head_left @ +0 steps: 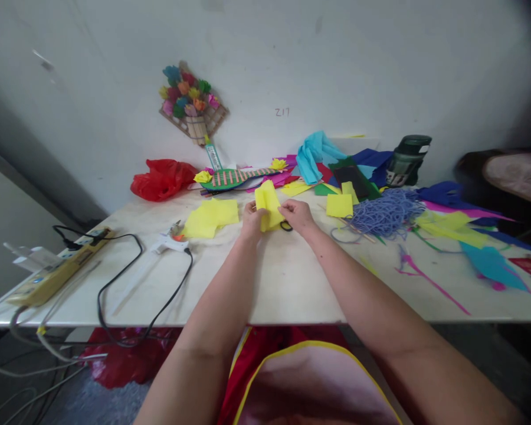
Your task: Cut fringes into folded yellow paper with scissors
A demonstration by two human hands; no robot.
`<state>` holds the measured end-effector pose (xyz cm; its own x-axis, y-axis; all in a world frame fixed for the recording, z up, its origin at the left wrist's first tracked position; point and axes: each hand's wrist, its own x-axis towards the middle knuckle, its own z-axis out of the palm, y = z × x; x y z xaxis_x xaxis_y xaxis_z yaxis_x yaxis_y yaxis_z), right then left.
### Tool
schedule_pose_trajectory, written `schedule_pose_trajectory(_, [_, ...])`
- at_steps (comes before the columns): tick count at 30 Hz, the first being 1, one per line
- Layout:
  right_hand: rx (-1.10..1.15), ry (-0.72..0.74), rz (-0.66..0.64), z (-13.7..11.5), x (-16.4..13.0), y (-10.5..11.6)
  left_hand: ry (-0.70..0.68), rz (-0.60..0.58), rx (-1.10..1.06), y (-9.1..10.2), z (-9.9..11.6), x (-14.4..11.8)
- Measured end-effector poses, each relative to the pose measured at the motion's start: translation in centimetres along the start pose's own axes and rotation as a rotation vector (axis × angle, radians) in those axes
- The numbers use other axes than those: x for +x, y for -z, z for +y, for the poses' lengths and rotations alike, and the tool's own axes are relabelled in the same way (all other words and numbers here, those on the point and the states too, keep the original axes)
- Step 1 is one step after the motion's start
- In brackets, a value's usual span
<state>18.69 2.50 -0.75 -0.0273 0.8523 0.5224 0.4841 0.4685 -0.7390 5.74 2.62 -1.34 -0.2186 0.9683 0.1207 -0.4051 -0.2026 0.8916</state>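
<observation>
Both hands meet at mid-table: left hand (251,219) and right hand (297,216) each pinch an edge of a folded yellow paper sheet (268,206), held just above the white table (292,277), fingers curled close together on it. A dark scissor loop (285,226) lies directly beneath the right hand; contact cannot be judged. Loose yellow sheets (211,217) lie left of the hands, a glue gun (170,239) further left, and blue yarn (387,213) to the right.
</observation>
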Motion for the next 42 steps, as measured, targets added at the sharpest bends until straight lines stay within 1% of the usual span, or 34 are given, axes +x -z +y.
schedule_pose_trajectory(2, [0.009, 0.0, 0.025, 0.1, 0.1, 0.1, 0.008, 0.031, 0.007, 0.0, 0.1, 0.1])
schedule_pose_trajectory(7, [0.02, -0.02, 0.049, 0.0, 0.0, 0.3, 0.004, 0.162, -0.002, 0.1, 0.1, 0.3])
schedule_pose_trajectory(12, [0.019, -0.03, 0.049, -0.3, -0.1, 0.3, -0.065, 0.226, 0.052, 0.1, 0.0, 0.5])
schedule_pose_trajectory(14, [0.024, -0.03, 0.046, -0.4, -0.1, 0.3, -0.069, 0.239, 0.085, 0.1, 0.1, 0.3])
schedule_pose_trajectory(19, [0.032, -0.023, 0.038, -0.4, 0.0, 0.3, -0.042, 0.203, 0.225, 0.3, 0.2, 0.2])
schedule_pose_trajectory(22, [0.03, -0.007, 0.045, -0.3, 0.0, 0.3, -0.125, 0.182, 0.312, 0.8, -0.1, 0.7])
schedule_pose_trajectory(24, [0.03, -0.006, 0.057, -0.3, 0.0, 0.4, -0.179, 0.19, 0.333, 1.0, -0.2, 0.9])
schedule_pose_trajectory(26, [0.034, -0.016, 0.062, -0.3, 0.1, 0.4, -0.193, 0.183, 0.292, 1.1, -0.1, 0.9])
schedule_pose_trajectory(28, [0.036, -0.03, 0.063, -0.2, 0.1, 0.5, -0.173, 0.146, 0.197, 1.0, 0.2, 0.7])
schedule_pose_trajectory(31, [0.049, -0.033, 0.06, -0.1, 0.1, 0.6, -0.095, 0.095, 0.047, 0.8, 0.8, 0.3])
schedule_pose_trajectory(35, [0.096, -0.019, 0.043, -0.1, 0.1, 0.7, 0.0, 0.09, -0.073, 1.0, 1.1, 0.2])
schedule_pose_trajectory(39, [0.165, -0.034, 0.035, -0.3, 0.1, 0.7, -0.012, 0.079, -0.105, 1.5, 1.0, 0.7])
schedule_pose_trajectory(42, [0.235, -0.086, 0.034, -0.4, 0.0, 0.8, -0.047, 0.062, -0.109, 1.7, 0.9, 0.8])
